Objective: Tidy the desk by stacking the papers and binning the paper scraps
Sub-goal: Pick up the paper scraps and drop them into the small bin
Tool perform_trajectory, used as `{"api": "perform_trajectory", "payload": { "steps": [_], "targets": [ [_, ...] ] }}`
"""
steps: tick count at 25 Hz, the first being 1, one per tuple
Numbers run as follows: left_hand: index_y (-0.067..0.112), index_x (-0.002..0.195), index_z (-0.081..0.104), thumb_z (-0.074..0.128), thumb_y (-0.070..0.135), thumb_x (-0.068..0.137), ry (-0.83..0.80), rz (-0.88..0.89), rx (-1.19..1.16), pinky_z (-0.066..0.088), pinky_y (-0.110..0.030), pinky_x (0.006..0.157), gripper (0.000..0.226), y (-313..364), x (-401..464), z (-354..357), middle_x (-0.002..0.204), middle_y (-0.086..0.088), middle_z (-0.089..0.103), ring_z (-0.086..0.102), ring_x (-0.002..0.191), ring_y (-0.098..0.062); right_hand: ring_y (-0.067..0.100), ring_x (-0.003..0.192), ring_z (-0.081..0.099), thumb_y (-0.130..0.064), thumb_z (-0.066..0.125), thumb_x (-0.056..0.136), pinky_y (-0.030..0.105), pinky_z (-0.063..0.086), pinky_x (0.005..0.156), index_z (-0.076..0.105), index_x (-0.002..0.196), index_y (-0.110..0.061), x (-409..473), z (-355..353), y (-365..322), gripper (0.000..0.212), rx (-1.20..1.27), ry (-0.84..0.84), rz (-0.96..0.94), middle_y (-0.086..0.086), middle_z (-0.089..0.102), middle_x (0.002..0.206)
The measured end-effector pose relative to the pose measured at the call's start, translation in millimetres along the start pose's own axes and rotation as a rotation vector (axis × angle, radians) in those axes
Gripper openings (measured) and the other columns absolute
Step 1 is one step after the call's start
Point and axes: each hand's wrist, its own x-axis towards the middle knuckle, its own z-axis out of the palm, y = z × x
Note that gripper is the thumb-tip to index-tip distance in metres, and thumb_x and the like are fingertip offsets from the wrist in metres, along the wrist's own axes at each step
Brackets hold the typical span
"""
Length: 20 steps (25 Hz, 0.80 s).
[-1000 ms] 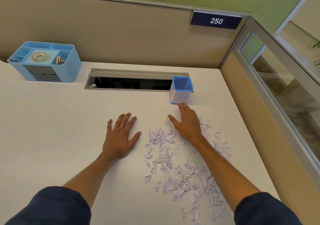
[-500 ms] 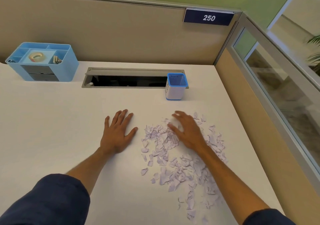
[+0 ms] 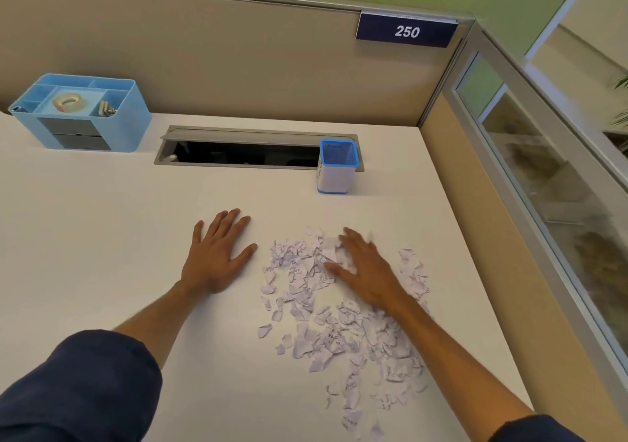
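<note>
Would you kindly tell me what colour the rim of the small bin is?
Blue, above a white body; the head view shows the small bin clearly.

Head view, 1 camera, worn high over the desk

It looks forward and steeply down across the white surface toward the partition at the back, wide-angle, both forearms entering from the bottom edge.

Both bare forearms extended forward from rolled dark-blue sleeves, palms down. Left hand flat, fingers straight and slightly spread, thumb angled out to the right. Right hand also flat, fingers straight and pointing up-left, somewhat blurred at the tips, thumb stretched out to the left. Hands side by side, apart, neither one curled round anything.
</note>
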Motion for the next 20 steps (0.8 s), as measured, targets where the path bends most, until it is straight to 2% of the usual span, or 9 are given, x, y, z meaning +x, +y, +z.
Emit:
{"api": "perform_trajectory", "payload": {
  "steps": [2, 4, 6, 9, 12, 15, 17, 19, 20],
  "targets": [
    [0.034, 0.153, 0.022, 0.022, 0.066, 0.094, -0.004, -0.002, 0.007, 0.002, -0.047, 0.121, 0.067, -0.1, 1.0, 0.7, 0.163, 0.009, 0.015, 0.007, 0.151, -0.013, 0.012, 0.145, 0.020, -0.070, 0.037, 0.089, 0.035, 0.022, 0.117, 0.024, 0.151, -0.025, -5.0, 0.8, -12.3, 0.078, -0.049, -0.065, -0.062, -0.007, 0.015, 0.160],
    [0.034, 0.153, 0.022, 0.022, 0.065, 0.094, -0.001, -0.006, 0.011, 0.002, -0.048, 0.120, 0.066, 0.8, 0.7, 1.2, 0.163, 0.009, 0.016, 0.008, 0.151, -0.013, 0.012, 0.144, 0.025, -0.073, 0.033, 0.086, 0.032, 0.024, 0.115, 0.025, 0.151, -0.025, -0.2, -2.3, -21.8, 0.081, -0.092, -0.009, -0.075, -0.006, 0.021, 0.159],
    [0.034, 0.153, 0.023, 0.023, 0.065, 0.095, -0.001, -0.011, 0.006, 0.002, -0.047, 0.120, 0.066, 1.1, -0.3, 0.5, 0.163, 0.009, 0.016, 0.008, 0.151, -0.013, 0.014, 0.145, 0.024, -0.079, 0.028, 0.081, 0.035, 0.023, 0.117, 0.020, 0.152, -0.025, 12.8, -3.4, -30.3, 0.090, -0.101, 0.027, -0.073, -0.004, 0.020, 0.159],
    [0.034, 0.153, 0.023, 0.023, 0.065, 0.095, -0.008, -0.004, -0.002, 0.001, -0.048, 0.121, 0.066, 1.4, -0.7, -1.0, 0.163, 0.009, 0.015, 0.007, 0.151, -0.013, 0.015, 0.148, 0.012, -0.076, 0.043, 0.081, 0.040, 0.018, 0.119, 0.011, 0.153, -0.032, 29.2, 3.2, -40.2, 0.090, -0.122, -0.113, -0.106, -0.005, 0.009, 0.162],
    [0.033, 0.153, 0.024, 0.024, 0.064, 0.095, -0.006, 0.003, -0.009, 0.001, -0.049, 0.121, 0.065, 1.0, -0.6, -0.9, 0.163, 0.007, 0.016, 0.008, 0.151, -0.015, 0.019, 0.144, 0.023, -0.056, 0.050, 0.092, 0.042, 0.029, 0.114, 0.033, 0.148, -0.027, 20.1, 15.5, -48.7, 0.066, -0.220, -0.138, -0.205, 0.001, 0.023, 0.158],
    [0.033, 0.153, 0.024, 0.024, 0.064, 0.095, -0.004, 0.009, -0.020, 0.001, -0.049, 0.121, 0.065, 0.8, -1.0, -1.1, 0.163, 0.006, 0.017, 0.008, 0.151, -0.015, 0.027, 0.129, 0.046, -0.031, 0.050, 0.097, 0.046, 0.043, 0.100, 0.055, 0.133, -0.015, -0.1, 20.2, -49.1, 0.040, -0.211, 0.019, -0.302, 0.010, 0.044, 0.146],
    [0.032, 0.153, 0.024, 0.023, 0.064, 0.095, -0.007, 0.007, -0.016, 0.001, -0.050, 0.121, 0.066, -0.1, -1.2, -0.7, 0.163, 0.006, 0.016, 0.008, 0.151, -0.015, 0.025, 0.132, 0.044, -0.037, 0.048, 0.098, 0.044, 0.035, 0.109, 0.049, 0.139, -0.020, -8.2, 11.4, -45.8, 0.045, -0.239, 0.032, -0.262, 0.007, 0.041, 0.150],
    [0.032, 0.153, 0.024, 0.022, 0.064, 0.095, -0.013, 0.005, -0.013, 0.001, -0.051, 0.120, 0.066, -0.5, -1.5, -0.8, 0.163, 0.006, 0.016, 0.008, 0.151, -0.016, 0.021, 0.139, 0.033, -0.058, 0.047, 0.092, 0.041, 0.023, 0.114, 0.036, 0.147, -0.027, -8.6, -3.7, -43.3, 0.064, -0.354, -0.008, -0.114, 0.001, 0.030, 0.156],
    [0.032, 0.153, 0.023, 0.022, 0.064, 0.095, -0.014, 0.006, -0.012, 0.001, -0.051, 0.120, 0.067, -0.4, -1.4, -1.0, 0.163, 0.006, 0.015, 0.007, 0.151, -0.016, 0.021, 0.139, 0.033, -0.068, 0.047, 0.086, 0.041, 0.023, 0.113, 0.033, 0.148, -0.028, -7.0, -12.2, -42.8, 0.075, -0.423, -0.034, -0.014, 0.000, 0.030, 0.155]
  ]
}}
